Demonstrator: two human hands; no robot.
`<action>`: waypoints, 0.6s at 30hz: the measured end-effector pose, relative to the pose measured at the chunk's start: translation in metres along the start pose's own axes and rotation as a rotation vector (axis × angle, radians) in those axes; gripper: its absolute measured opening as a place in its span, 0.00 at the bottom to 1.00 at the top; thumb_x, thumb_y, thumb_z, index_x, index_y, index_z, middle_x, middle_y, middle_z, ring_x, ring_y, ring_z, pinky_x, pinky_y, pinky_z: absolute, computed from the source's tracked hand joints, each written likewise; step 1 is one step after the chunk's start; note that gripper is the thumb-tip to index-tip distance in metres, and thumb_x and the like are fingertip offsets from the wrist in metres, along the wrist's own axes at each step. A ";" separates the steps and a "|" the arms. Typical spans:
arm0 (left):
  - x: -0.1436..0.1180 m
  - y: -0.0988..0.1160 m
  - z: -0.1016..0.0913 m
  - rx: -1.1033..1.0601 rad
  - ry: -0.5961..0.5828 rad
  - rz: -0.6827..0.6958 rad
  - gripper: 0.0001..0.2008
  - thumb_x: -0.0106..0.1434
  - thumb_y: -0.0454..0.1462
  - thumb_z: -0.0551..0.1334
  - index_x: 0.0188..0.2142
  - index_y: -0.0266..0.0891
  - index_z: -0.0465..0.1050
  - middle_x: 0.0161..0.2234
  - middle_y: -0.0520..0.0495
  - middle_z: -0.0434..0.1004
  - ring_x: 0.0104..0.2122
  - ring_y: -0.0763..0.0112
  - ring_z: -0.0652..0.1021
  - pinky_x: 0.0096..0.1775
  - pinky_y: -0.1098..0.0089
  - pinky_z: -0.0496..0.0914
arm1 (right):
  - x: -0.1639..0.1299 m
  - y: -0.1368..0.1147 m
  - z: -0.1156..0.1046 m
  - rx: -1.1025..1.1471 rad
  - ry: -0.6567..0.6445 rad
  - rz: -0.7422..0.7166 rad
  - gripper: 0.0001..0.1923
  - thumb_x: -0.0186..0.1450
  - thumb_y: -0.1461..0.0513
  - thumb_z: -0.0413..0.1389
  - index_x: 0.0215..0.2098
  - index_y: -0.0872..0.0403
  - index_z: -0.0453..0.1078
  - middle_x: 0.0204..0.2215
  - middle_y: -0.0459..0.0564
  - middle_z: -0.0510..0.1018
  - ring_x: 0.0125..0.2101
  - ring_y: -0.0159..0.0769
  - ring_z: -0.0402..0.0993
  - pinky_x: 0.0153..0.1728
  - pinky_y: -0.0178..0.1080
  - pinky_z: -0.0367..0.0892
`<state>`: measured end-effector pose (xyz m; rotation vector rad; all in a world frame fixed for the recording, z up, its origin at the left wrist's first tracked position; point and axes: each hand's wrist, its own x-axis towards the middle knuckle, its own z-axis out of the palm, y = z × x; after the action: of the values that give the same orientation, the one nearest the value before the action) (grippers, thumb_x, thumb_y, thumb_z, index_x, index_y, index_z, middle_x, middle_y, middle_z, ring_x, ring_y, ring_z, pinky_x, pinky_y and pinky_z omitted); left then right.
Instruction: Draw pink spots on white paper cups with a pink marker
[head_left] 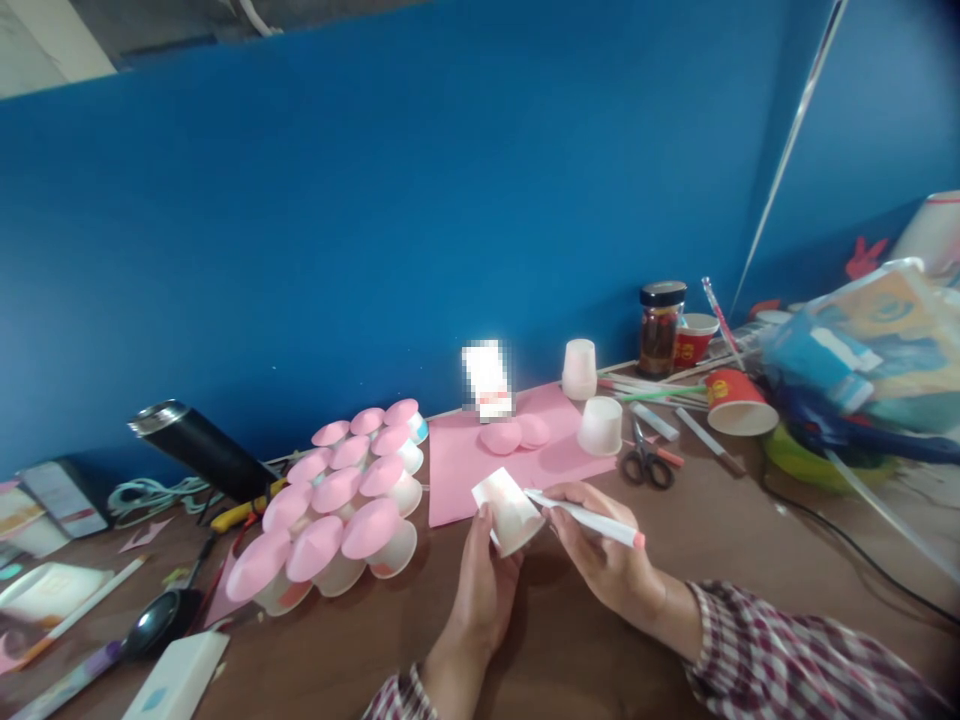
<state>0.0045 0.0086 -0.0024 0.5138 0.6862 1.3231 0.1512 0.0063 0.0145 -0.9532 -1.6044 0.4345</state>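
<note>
Head view shows the left hand (pixel 480 580) with its fingers wrapped around a small white paper cup (pixel 508 510), held tilted above the brown surface (pixel 585 640) with its base turned up. Right hand (pixel 600 560) has its fingers pinched on a white marker (pixel 589 518), whose tip touches the cup's side. Just behind lies a pink paper sheet (pixel 461 465) carrying two pink discs (pixel 514 433) and an upturned white cup (pixel 600 427). Left of the hands stands a cluster of pink-topped cups (pixel 337 500). Scissors (pixel 646 462) lie to the right, near a red paper cup (pixel 739 402) on its side and a dark-lidded jar (pixel 660 328).
</note>
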 end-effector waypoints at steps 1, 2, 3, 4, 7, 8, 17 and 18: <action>0.000 0.001 0.001 -0.003 0.000 -0.003 0.19 0.65 0.46 0.59 0.45 0.34 0.76 0.43 0.41 0.79 0.44 0.61 0.76 0.53 0.59 0.66 | 0.000 0.000 0.000 0.001 -0.004 -0.005 0.05 0.68 0.64 0.53 0.39 0.53 0.70 0.30 0.50 0.78 0.29 0.36 0.77 0.29 0.34 0.73; -0.001 0.001 0.001 0.000 -0.004 -0.005 0.19 0.65 0.46 0.59 0.45 0.34 0.76 0.42 0.41 0.80 0.43 0.63 0.76 0.52 0.60 0.66 | 0.000 -0.001 0.000 0.000 -0.007 -0.012 0.05 0.68 0.64 0.53 0.39 0.53 0.70 0.30 0.50 0.78 0.29 0.36 0.77 0.29 0.34 0.73; -0.001 0.001 0.001 0.002 -0.009 -0.004 0.18 0.66 0.46 0.58 0.44 0.34 0.76 0.42 0.42 0.80 0.42 0.64 0.76 0.52 0.61 0.67 | 0.000 -0.001 0.000 -0.005 -0.008 -0.020 0.05 0.68 0.64 0.53 0.39 0.53 0.71 0.30 0.50 0.78 0.29 0.36 0.77 0.29 0.34 0.73; -0.002 0.001 0.001 0.003 -0.016 -0.004 0.18 0.66 0.46 0.57 0.43 0.34 0.76 0.41 0.42 0.80 0.41 0.64 0.76 0.51 0.62 0.67 | 0.000 -0.002 0.000 -0.014 -0.008 -0.031 0.05 0.67 0.64 0.53 0.39 0.53 0.71 0.30 0.50 0.78 0.29 0.36 0.77 0.30 0.34 0.73; -0.002 0.000 -0.001 0.008 -0.034 -0.002 0.18 0.67 0.47 0.56 0.43 0.34 0.76 0.40 0.43 0.79 0.40 0.66 0.76 0.48 0.64 0.68 | 0.000 -0.004 0.001 -0.038 -0.010 -0.064 0.04 0.67 0.64 0.54 0.38 0.53 0.71 0.30 0.50 0.79 0.29 0.36 0.77 0.32 0.35 0.74; -0.002 0.000 -0.002 0.017 -0.040 0.001 0.18 0.67 0.47 0.56 0.43 0.34 0.76 0.40 0.43 0.79 0.40 0.65 0.76 0.47 0.64 0.68 | 0.000 -0.005 0.001 -0.044 -0.017 -0.074 0.04 0.67 0.64 0.54 0.37 0.53 0.71 0.29 0.50 0.79 0.29 0.36 0.77 0.32 0.35 0.73; -0.002 -0.003 -0.004 0.048 -0.010 0.019 0.17 0.63 0.47 0.61 0.43 0.36 0.75 0.39 0.45 0.79 0.39 0.66 0.76 0.45 0.65 0.67 | 0.000 -0.006 0.000 -0.058 -0.068 -0.098 0.05 0.66 0.66 0.53 0.37 0.53 0.71 0.29 0.50 0.79 0.29 0.36 0.77 0.32 0.36 0.73; -0.002 -0.003 -0.004 0.046 -0.006 0.019 0.17 0.63 0.47 0.61 0.43 0.36 0.75 0.39 0.45 0.79 0.40 0.66 0.76 0.45 0.66 0.67 | 0.000 -0.007 0.000 -0.059 -0.081 -0.101 0.05 0.67 0.66 0.53 0.37 0.53 0.71 0.29 0.50 0.79 0.29 0.36 0.77 0.32 0.36 0.73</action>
<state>0.0039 0.0057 -0.0066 0.5625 0.7097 1.3251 0.1487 0.0026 0.0197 -0.9043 -1.7388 0.3618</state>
